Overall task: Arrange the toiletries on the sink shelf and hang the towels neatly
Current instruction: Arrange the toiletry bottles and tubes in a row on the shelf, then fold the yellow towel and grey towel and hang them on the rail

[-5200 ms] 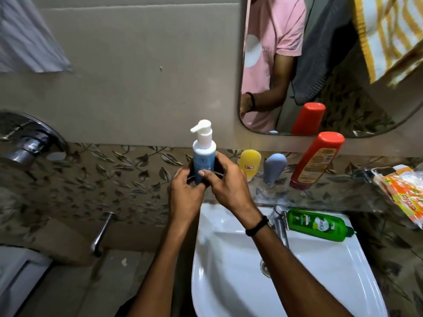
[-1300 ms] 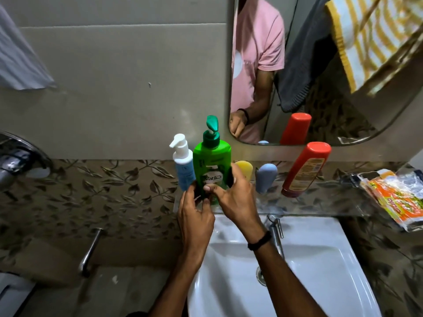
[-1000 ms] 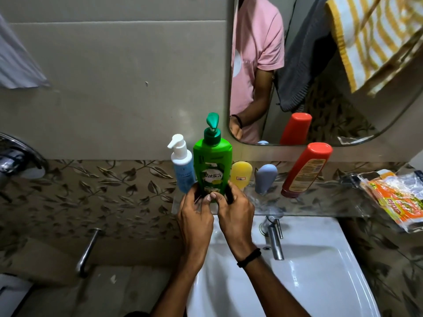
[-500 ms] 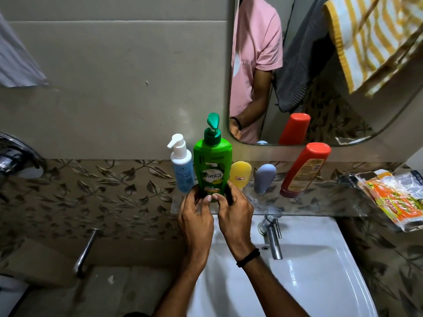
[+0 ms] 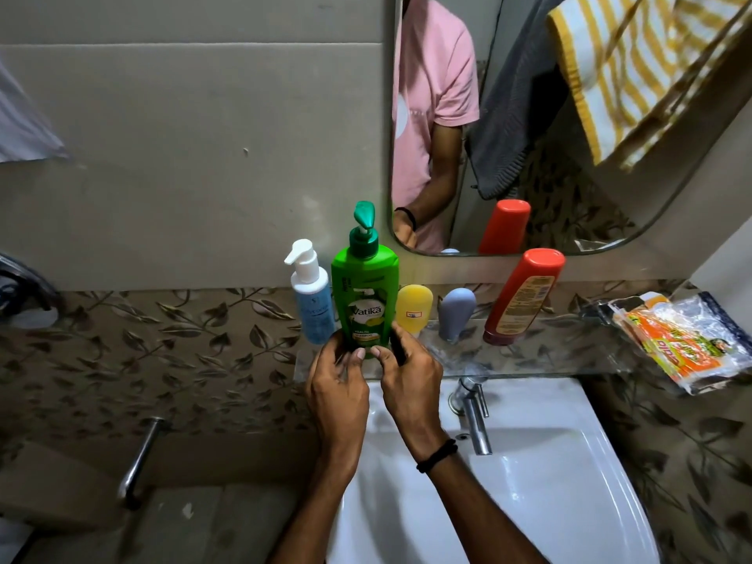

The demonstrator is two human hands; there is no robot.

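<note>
Your left hand (image 5: 339, 384) and right hand (image 5: 409, 378) sit side by side just below the centre of the frame, both curled around the base of the green pump bottle (image 5: 365, 297). The left thumb and the right thumb meet across the bottle's lower front, and the other fingers wrap its sides, so you are gripping it from both flanks. The bottle stands upright on the glass shelf (image 5: 529, 360), directly above your hands, with its pump head pointing up toward the lower left corner of the mirror (image 5: 569, 221).

Just to the left of the green bottle, nearly touching it, stands the white and blue pump bottle (image 5: 312, 301). To its right, along the shelf, you have the yellow tube (image 5: 414, 313), then the grey tube (image 5: 455, 313), then the red bottle (image 5: 523, 297) leaning left. A plastic packet (image 5: 687, 339) lies at the shelf's far right end.

The white sink (image 5: 549, 482) fills the lower right, under your right wrist. A yellow striped towel (image 5: 635, 71) and a grey towel (image 5: 512, 111) show in the upper right, reflected in the mirror.
</note>
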